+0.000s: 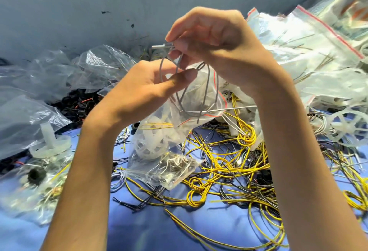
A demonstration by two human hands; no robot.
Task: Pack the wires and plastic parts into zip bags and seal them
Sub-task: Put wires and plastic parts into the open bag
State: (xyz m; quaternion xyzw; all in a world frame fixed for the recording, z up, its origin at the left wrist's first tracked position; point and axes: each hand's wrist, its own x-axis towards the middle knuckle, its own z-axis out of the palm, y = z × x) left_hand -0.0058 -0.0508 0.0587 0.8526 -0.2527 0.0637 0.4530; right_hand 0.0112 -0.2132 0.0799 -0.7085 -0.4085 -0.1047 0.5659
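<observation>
The left hand (pixel 143 89) pinches the zip bag (pixel 153 163) mouth up; the right hand (pixel 215 47) pinches the coiled grey wire (pixel 208 80), seemingly to feed it in.

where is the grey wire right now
Head view, centre: the grey wire hangs in loops from the right hand, which pinches its end, at the mouth of the zip bag held by the left hand, above the yellow wires.
</observation>
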